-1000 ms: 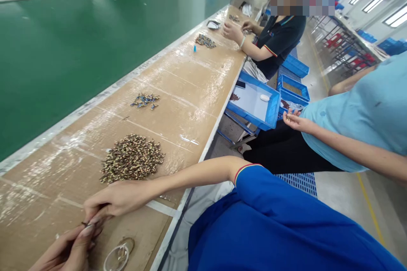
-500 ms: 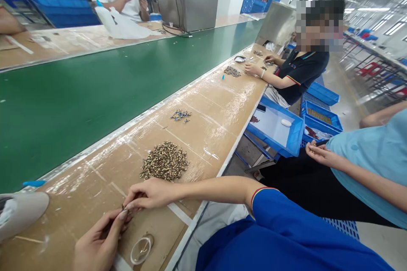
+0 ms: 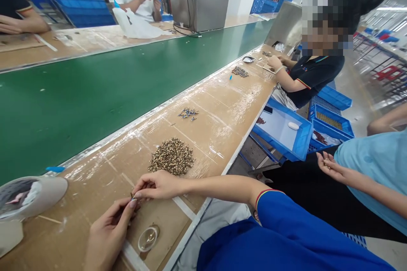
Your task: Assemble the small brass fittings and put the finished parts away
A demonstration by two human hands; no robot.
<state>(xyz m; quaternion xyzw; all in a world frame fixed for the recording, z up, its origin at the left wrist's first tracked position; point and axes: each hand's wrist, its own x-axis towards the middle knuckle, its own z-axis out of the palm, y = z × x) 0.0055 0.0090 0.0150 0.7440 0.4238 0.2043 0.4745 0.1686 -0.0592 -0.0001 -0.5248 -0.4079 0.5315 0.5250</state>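
My left hand (image 3: pixel 110 228) and my right hand (image 3: pixel 160 185) meet over the near end of the table, fingertips pinched together. Between them a small dark piece (image 3: pixel 132 196) barely shows; its kind is too small to tell, and the fingers cover most of it. Just beyond my right hand lies a heap of tiny brass-coloured and dark metal parts (image 3: pixel 171 156). A small round clear dish (image 3: pixel 148 238) sits on the board close to my left hand. Farther along is a little group of blue and gold parts (image 3: pixel 188 113).
A green conveyor belt (image 3: pixel 95 93) runs along the table's far side. At left stands a pale round tub (image 3: pixel 54 194) with white and pink stuff inside; a blue object (image 3: pixel 55 169) lies behind it. Co-workers sit along both sides; a person in light blue (image 3: pixel 375 165) stands at right.
The view has turned slightly left, so more of the tub shows. My hands keep the same pinch. The dark-shirted co-worker's hands have moved closer together.
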